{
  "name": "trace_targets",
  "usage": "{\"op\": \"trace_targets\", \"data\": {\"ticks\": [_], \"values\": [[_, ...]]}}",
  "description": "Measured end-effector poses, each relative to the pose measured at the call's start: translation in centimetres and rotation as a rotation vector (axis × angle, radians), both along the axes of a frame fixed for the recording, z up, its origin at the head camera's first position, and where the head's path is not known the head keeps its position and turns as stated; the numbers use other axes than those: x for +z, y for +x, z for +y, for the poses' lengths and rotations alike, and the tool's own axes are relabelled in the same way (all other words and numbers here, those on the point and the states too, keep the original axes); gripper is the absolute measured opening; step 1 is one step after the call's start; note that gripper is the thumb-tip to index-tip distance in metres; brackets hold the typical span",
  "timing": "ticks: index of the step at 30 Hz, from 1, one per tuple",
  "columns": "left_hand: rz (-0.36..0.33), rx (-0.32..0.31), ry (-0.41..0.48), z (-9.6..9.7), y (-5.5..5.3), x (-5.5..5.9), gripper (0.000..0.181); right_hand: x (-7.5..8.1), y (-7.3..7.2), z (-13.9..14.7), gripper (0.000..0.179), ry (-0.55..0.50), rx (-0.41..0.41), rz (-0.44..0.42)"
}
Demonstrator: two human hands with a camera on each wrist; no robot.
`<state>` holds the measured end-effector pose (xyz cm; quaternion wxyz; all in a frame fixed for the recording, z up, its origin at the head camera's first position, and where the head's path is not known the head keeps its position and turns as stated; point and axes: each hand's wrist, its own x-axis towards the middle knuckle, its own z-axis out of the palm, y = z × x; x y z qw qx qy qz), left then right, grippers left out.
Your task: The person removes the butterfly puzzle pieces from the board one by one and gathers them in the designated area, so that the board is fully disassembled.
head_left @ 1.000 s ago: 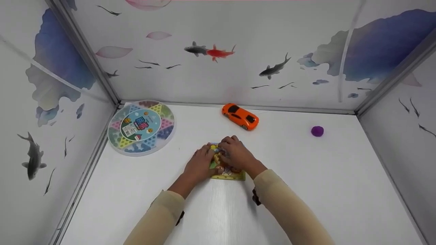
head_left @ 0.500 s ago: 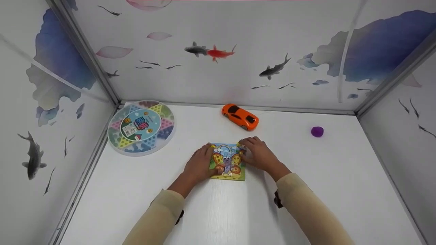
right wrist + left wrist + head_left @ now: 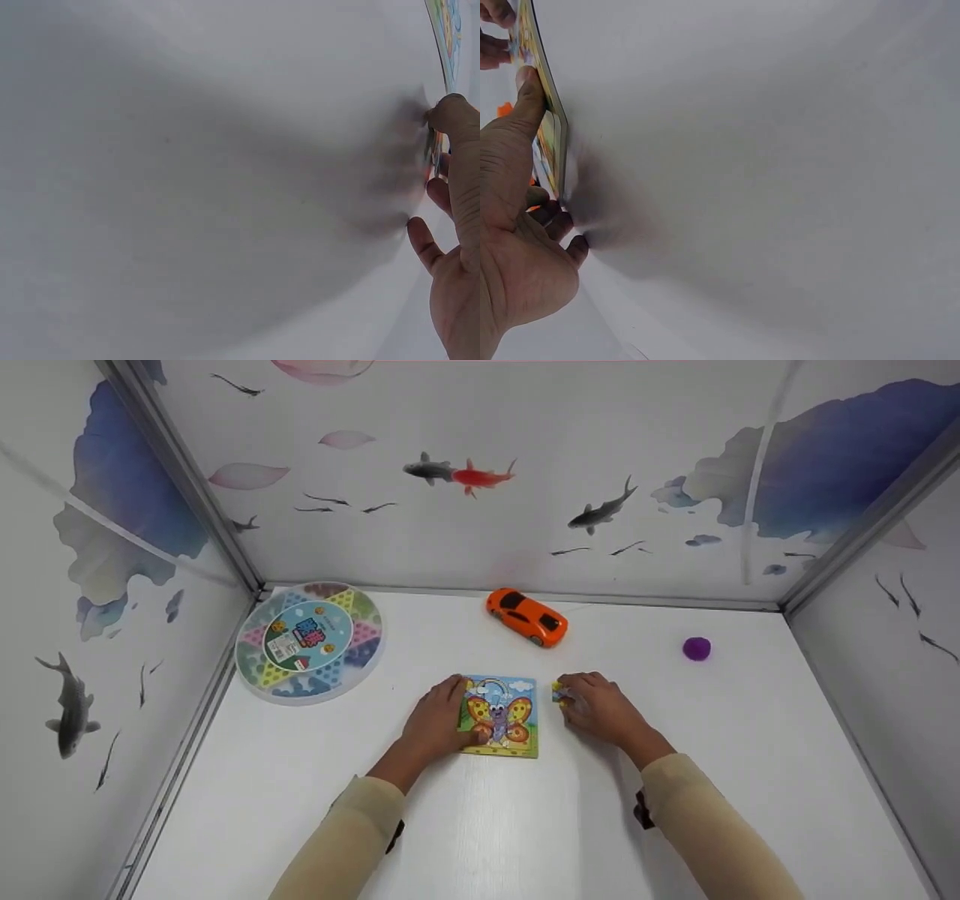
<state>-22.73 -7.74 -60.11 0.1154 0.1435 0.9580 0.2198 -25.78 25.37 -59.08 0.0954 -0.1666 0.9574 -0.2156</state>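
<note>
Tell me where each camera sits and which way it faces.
Head: on the head, facing forward and down at the table; both sleeves, the left hand and the right hand show.
Left wrist: on that wrist, facing the puzzle edge-on; the left hand and part of the right hand show.
Right wrist: on that wrist, facing the table beside the right hand, the only hand showing.
Shared: head and left wrist both show the puzzle and both hands.

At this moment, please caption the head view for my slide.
The left hand holds a butterfly puzzle while the right hand pinches a small piece beside it.
</note>
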Motion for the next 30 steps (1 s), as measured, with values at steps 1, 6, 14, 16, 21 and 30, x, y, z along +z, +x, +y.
{"op": "trace_targets", "data": {"ticks": [1, 6, 14, 16, 21, 30], "values": [[-0.007, 0.003, 0.001, -0.01, 0.0, -0.02, 0.112, 0.0, 0.07, 0.13, 0.054, -0.003, -0.003, -0.006], [-0.031, 0.015, 0.02, 0.02, -0.08, 0.02, 0.112, -0.04, 0.31, 0.45, 0.056, 0.007, -0.001, -0.003], [-0.044, 0.028, 0.03, 0.11, 0.16, 0.4, 0.11, -0.28, 0.45, 0.48, 0.057, 0.026, 0.005, 0.004], [-0.045, 0.029, 0.03, 0.11, 0.2, 0.44, 0.11, -0.33, 0.47, 0.45, 0.057, 0.038, 0.011, 0.009], [-0.057, 0.031, 0.023, 0.1, 0.11, 0.4, 0.109, -0.36, 0.47, 0.36, 0.057, 0.06, 0.02, 0.02], [-0.061, 0.034, 0.013, 0.23, 0.13, 0.45, 0.109, -0.54, 0.79, 0.48, 0.06, 0.042, 0.007, 0.016]]}}
